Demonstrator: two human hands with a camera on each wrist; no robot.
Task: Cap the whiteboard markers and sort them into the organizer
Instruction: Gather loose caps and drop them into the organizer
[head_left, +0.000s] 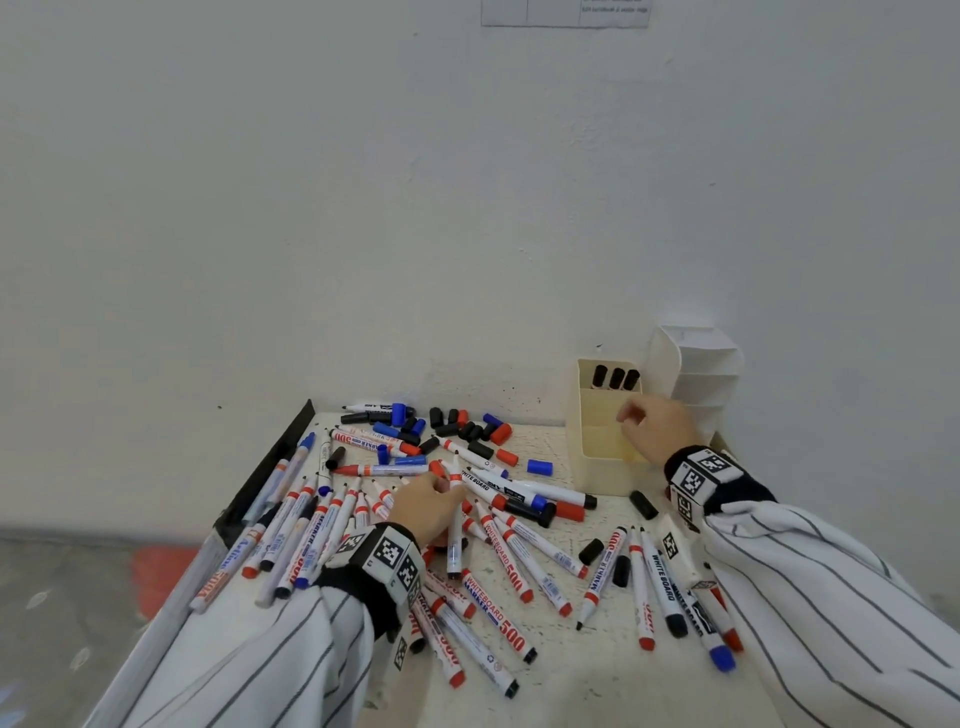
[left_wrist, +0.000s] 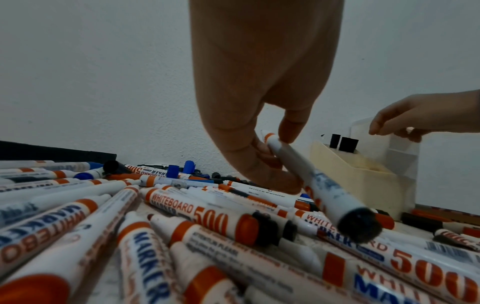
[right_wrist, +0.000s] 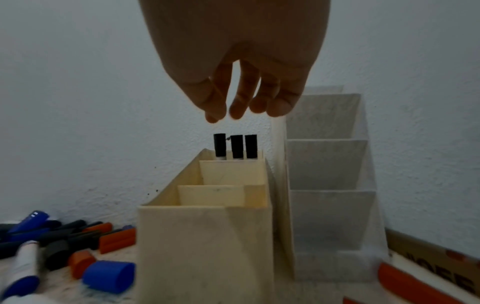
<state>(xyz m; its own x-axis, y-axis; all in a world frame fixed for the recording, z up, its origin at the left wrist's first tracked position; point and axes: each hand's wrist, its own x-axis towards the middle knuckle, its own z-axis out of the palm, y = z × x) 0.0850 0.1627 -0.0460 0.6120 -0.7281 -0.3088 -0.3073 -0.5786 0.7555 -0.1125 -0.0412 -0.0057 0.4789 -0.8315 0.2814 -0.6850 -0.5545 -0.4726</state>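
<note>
Black-ended marker (left_wrist: 315, 181) pinched in left hand (head_left: 423, 512), left of cream organizer (head_left: 597, 467). Right hand (head_left: 657, 428) loose, empty above it. Needed capping next, probably.

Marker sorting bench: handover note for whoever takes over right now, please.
Left hand: pinches a black-ended marker by its tip end, lifted off the pile.
Right hand: holds nothing, fingers relaxed above the cream organizer.
Done: three black-capped markers stand in the organizer's rear compartment; its front compartments look empty.
Left: most markers lie on the table, many uncapped; loose caps sit near the wall. The white organizer beside it looks empty.
</note>
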